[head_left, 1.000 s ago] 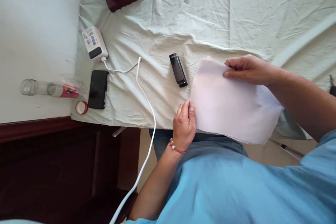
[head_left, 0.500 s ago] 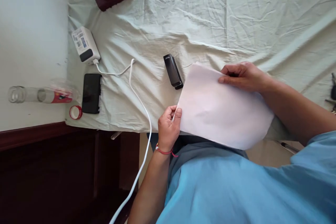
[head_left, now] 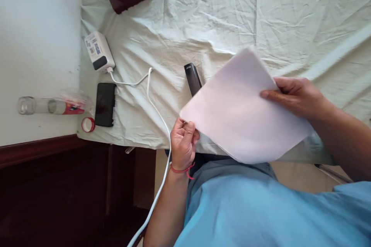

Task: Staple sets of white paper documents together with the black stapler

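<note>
Two bare hands hold a stack of white paper sheets (head_left: 240,112) above the near edge of a bed covered in a wrinkled pale green sheet (head_left: 232,15). The left hand (head_left: 182,144) is curled nearly into a fist at the stack's lower left corner, thumb and fingertips pinching that corner, knuckles facing the camera. A red string bracelet (head_left: 181,170) circles its wrist, and the forearm runs down and to the left out of a light blue sleeve. The right hand (head_left: 298,96) comes in from the right, palm down, with its fingers laid flat over the top of the stack near the right edge; the thumb is hidden beneath, so the grip looks like a flat clamp on the paper. Its forearm slants down to the right edge of the view. The stack is tilted, one corner pointing up and away from the person, and it covers the lower end of a black stapler (head_left: 193,79) lying on the bedsheet just behind it.

Further left on the bedsheet lie a white charger block (head_left: 99,51) with a white cable (head_left: 156,100), a black phone (head_left: 105,99) and a red bottle cap (head_left: 87,124). A clear plastic bottle (head_left: 49,105) lies on its side on a white surface.
</note>
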